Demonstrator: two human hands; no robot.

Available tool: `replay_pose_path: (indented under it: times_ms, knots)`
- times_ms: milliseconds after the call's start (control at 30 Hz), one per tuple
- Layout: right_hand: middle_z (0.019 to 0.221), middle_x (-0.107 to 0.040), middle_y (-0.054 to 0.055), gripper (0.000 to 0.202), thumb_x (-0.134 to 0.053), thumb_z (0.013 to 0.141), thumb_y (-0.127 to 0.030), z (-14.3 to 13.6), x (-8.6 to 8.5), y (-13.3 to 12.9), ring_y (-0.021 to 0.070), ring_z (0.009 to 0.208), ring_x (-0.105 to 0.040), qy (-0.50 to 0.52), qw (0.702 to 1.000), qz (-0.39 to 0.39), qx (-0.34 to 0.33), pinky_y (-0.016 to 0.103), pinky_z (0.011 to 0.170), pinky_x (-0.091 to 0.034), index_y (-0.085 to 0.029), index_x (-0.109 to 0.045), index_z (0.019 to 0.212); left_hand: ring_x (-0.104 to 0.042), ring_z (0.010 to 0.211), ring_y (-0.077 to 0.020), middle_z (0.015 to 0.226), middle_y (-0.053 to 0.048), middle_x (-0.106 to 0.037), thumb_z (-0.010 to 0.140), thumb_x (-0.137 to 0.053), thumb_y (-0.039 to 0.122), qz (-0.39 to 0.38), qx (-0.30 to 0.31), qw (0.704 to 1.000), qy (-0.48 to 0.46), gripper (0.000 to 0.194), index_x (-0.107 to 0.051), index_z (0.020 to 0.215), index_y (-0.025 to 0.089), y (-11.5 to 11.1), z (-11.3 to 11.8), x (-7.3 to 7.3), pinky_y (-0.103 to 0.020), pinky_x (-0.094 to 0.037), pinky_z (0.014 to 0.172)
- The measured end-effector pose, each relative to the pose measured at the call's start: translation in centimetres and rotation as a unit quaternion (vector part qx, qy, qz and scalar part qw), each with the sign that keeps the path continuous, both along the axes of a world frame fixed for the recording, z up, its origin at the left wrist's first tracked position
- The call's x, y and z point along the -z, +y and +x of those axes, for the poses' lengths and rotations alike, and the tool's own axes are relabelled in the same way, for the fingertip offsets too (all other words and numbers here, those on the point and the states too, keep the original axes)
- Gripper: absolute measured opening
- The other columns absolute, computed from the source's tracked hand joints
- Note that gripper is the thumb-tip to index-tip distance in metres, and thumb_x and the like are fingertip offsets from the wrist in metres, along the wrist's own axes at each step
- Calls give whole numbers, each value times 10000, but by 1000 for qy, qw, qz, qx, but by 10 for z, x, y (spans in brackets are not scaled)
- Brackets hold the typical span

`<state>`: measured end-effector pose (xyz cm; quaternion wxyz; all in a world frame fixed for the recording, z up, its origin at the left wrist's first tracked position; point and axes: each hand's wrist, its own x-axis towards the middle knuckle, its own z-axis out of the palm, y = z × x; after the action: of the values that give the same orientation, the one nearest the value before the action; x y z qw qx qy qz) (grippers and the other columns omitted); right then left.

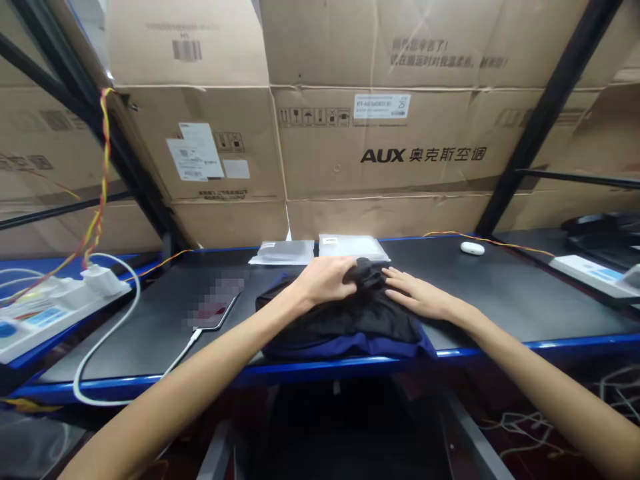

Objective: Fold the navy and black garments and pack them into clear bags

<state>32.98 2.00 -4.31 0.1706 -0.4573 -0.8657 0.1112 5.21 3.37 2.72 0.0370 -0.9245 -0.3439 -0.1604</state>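
In the head view, take the black cloth (320,323) as the centre of your clock, with 12 pointing away from you; it lies folded in a low pile at the near edge of the tabletop (505,293). A dark blue cloth (370,346) shows beneath its front, at 6 o'clock. Your left hand (330,277) comes in from 8 o'clock and is closed on a bunched-up bit of the black cloth near the top of the pile. Your right hand (414,293) comes in from 4 o'clock, palm down with its fingers extended, laid against the cloth beside that bunch without gripping it. Just beyond the pile are two flat packets, a grey one (287,252) at 11 o'clock and a white one (353,247) at 12. A phone (214,308), its screen blurred, lies at 9 o'clock with a white cable (131,313) plugged in; farther out that way is a power strip (50,313). Toward 2 o'clock sits a small white case (473,249), and well apart, near 3, another power strip (590,276). Upright cardboard (320,167) stands behind the tabletop at 12.
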Motion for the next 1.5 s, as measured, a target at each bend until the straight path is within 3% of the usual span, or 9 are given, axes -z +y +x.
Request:
replay_pose_path:
  times_ms: [100, 267, 600, 700, 867, 967, 1133, 1333, 1500]
  knots:
    - [1530, -439, 30, 464, -382, 999, -432, -1, -2, 1, 263, 1409, -398, 28, 999, 19, -7, 486, 1181, -314, -276, -519, 1414, -661, 952, -280, 1035, -110, -698, 846, -549, 293, -11, -50, 999, -7, 240, -620, 1044, 178, -11, 28, 1, -365, -512, 823]
    - [1425, -561, 66, 463, -366, 979, -359, -2, -3, 2, 268, 1330, -504, 80, 992, 56, 79, 457, 1146, -378, -211, -583, 1360, -678, 910, -296, 1046, -140, -673, 829, -566, 269, -46, -69, 995, 52, 261, -594, 1064, 160, -24, 56, 24, -396, -533, 787]
    - [1347, -627, 49, 480, -371, 992, -474, -8, -14, -11, 294, 1242, -586, 89, 995, 16, 46, 464, 1078, -450, -243, -616, 1333, -681, 885, -284, 1041, -102, -668, 870, -517, 617, -46, -59, 997, 0, 496, -628, 1097, 191, -31, 42, 28, -389, -544, 782]
    - [1400, -584, 56, 507, -362, 991, -477, -5, -8, -10, 281, 1285, -550, 71, 997, 15, 36, 456, 1110, -423, -228, -569, 1381, -687, 862, -265, 1076, -67, -661, 889, -535, 534, -35, -56, 998, -12, 419, -609, 1186, 247, -28, 41, 32, -379, -543, 773]
    - [1469, -513, 79, 525, -406, 972, -465, -1, 0, -10, 272, 1384, -436, 13, 999, 33, 19, 465, 1174, -340, -197, -544, 1401, -682, 862, -239, 1040, -55, -673, 885, -565, 365, -27, -46, 998, -42, 243, -639, 1076, 235, -24, 38, 31, -339, -531, 777]
    - [1473, -507, 78, 511, -402, 979, -450, -1, 0, -10, 274, 1390, -427, 5, 999, 31, 12, 471, 1179, -331, -200, -545, 1402, -672, 872, -222, 1006, -57, -692, 874, -564, 309, -34, -46, 993, -108, 249, -609, 1093, 198, -24, 28, 23, -313, -520, 786]
    - [1458, -524, 66, 505, -414, 978, -452, 1, 0, -9, 279, 1382, -437, 17, 999, 34, 15, 472, 1178, -339, -203, -556, 1394, -670, 786, -202, 966, -19, -710, 887, -510, 242, -2, -99, 980, -170, 528, -435, 1410, 246, -28, -10, 13, -313, -509, 792]
    - [1444, -538, 65, 491, -424, 976, -440, 2, 3, -6, 283, 1366, -459, 21, 999, 40, 11, 484, 1167, -354, -209, -565, 1386, -659, 826, -217, 975, -20, -705, 871, -522, 292, -15, -200, 978, -53, 318, -647, 1164, 287, -29, -61, 28, -303, -488, 734]
    - [1437, -547, 52, 480, -436, 974, -444, 3, 4, -6, 284, 1360, -467, 29, 998, 46, 13, 484, 1165, -360, -228, -572, 1381, -641, 903, -219, 1014, -39, -652, 846, -545, 331, -70, -175, 981, -40, 335, -664, 1152, 267, -24, -83, 36, -314, -500, 797]
